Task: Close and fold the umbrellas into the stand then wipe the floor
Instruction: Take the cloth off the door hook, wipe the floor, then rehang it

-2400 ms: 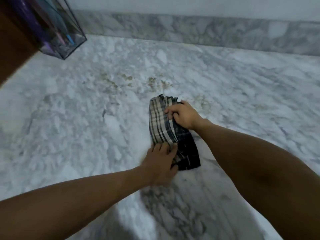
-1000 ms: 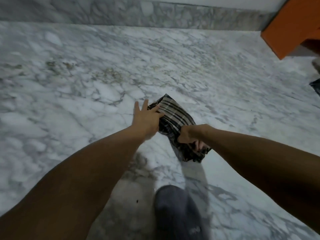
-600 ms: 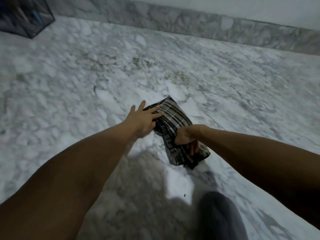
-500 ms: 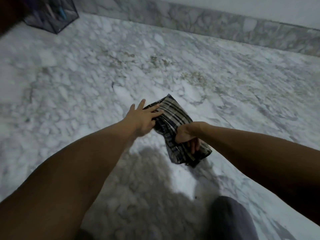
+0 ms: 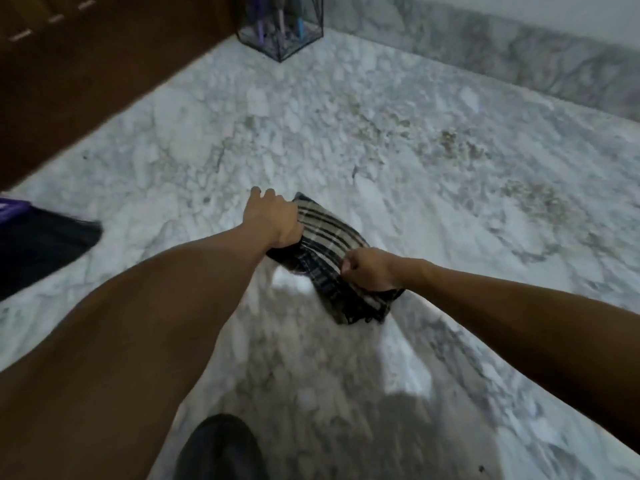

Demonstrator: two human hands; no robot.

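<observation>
From the head camera, you have both hands on the plaid cloth (image 5: 329, 244), which lies folded on the marble floor (image 5: 450, 209). Your left hand (image 5: 275, 220) rests on the cloth's far-left end; its fingers curl over that edge, but whether they clamp the fabric or only press it down I cannot tell. Your right hand (image 5: 369, 273) is bunched into a fist at the cloth's near-right end, apparently gripping a fold. The two hands are apart, with bare cloth showing between them.

Beyond the cloth, brownish dirt specks (image 5: 450, 147) are scattered over the floor towards the marble skirting (image 5: 519, 53). Far beyond the cloth, to the left, the wire umbrella stand (image 5: 280, 29) sits in the corner with coloured umbrella handles (image 5: 278, 19) inside, so the folding part looks done and wiping is the step in hand. A dark shoe (image 5: 221, 448) shows nearer you than the cloth.

Watch these risks: the folded cloth may unroll or slip from under the left hand if you push unevenly, leaving streaks. Dry grit could just be pushed about, not lifted. If the marble is damp, your foot may slide as you lean forward.
</observation>
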